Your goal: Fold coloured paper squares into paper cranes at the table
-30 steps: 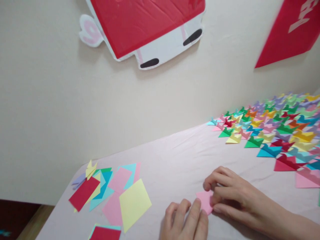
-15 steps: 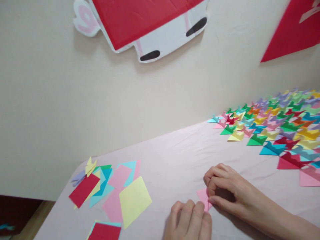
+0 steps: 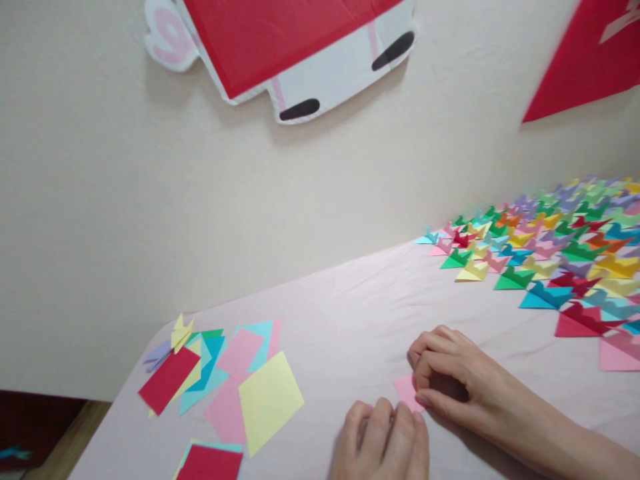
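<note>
A small pink origami paper lies on the cloth-covered table between my hands, partly hidden under their fingers. My right hand is curled over its right side, thumb and fingertips closed on the paper. My left hand comes in from the bottom edge with fingers bent and close together. Its fingertips press at the paper's near edge, and its thumb is out of sight. What folds the paper has under the fingers cannot be made out.
Loose coloured sheets, among them a yellow sheet and a red sheet, lie at the left. A yellow folded piece sits behind them. Rows of folded paper birds cover the right back, along the wall.
My left hand has slid slightly to the right, its fingers shifting along the pink paper's near edge. The right hand stays almost where it was.
</note>
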A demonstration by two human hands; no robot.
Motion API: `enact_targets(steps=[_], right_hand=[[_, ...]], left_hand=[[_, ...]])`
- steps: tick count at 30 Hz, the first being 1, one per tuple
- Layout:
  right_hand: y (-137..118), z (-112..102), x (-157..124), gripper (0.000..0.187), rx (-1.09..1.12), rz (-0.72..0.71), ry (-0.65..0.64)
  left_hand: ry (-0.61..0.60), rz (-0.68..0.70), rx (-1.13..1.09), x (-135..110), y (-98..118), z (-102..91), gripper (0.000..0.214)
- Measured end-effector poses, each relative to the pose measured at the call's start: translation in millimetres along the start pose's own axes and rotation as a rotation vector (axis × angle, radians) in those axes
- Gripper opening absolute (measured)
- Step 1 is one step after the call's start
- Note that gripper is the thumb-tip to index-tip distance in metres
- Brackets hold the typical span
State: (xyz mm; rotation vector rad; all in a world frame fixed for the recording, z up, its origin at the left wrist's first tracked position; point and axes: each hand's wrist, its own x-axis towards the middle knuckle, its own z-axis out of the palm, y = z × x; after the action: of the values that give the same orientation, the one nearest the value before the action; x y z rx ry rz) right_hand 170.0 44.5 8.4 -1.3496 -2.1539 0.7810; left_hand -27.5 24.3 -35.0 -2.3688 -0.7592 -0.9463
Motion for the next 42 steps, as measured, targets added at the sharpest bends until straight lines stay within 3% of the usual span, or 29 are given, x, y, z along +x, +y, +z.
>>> enact_targets(steps=[13,18,29,37,42], right_hand=[[-1.4,1.3,-1.5,0.013,-0.012,0.035,-0.006],[-9.0,2.7,-6.6,0.025,-0.055,0.093,0.010],[-15.5,7.8,-4.9,0.031,-0.080,0.122,0.068],[-9.3,3.4,-5.4,0.037,0.014,0.102,0.047],[-3.0,-1.9,-6.6,0.030,0.164,0.122,0.051]], left_hand=[[0.007,0.072,0.078,-2.5,0.5,3.6,0.007],[0.032,0.047,0.083,-2.5,3.5,7.0,0.007],[0.017,0.045,0.063,-1.8,1.7,4.2,0.011],[0.051,0.050,0.069,-12.4,4.2,9.2,0.013],[-0.017,0.082,0.053,-14.5,2.0,10.8,0.008]])
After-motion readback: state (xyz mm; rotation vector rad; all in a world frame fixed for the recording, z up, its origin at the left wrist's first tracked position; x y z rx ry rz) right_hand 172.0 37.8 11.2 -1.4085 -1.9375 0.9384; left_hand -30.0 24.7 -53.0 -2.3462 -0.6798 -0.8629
